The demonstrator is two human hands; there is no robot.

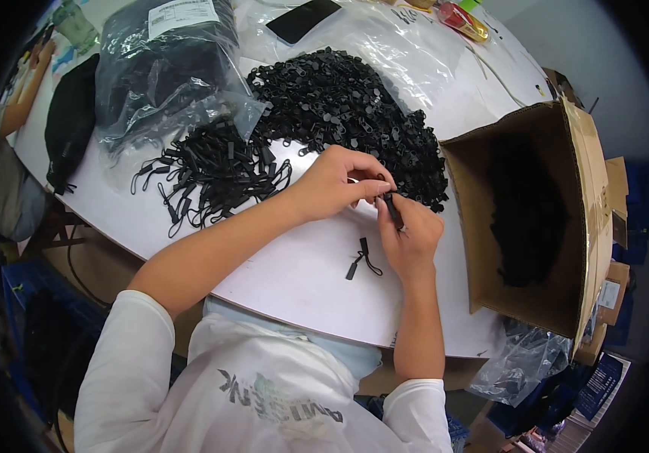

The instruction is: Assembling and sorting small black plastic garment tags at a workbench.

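Both hands meet over the white table, fingertips close together. My right hand (413,235) is closed on a black zipper pull (393,211), which sticks up between thumb and fingers. At its upper end my left hand (339,181) pinches with thumb and fingers; the small part between those fingertips is mostly hidden. Just below the hands lies a loose pair of black cord zipper pulls (357,264), touching or tangled. To the left is a heap of black cord pulls (222,177) with looped ends. Beyond my hands spreads a large heap of small black zipper sliders (339,98).
An open cardboard box (483,264) with black contents lies on its side at right. Far left are a clear bag of black goods (158,83) and a black pouch (71,121). A dark phone-like slab (303,20) rests at the back. Another person's arm (26,94) shows at left.
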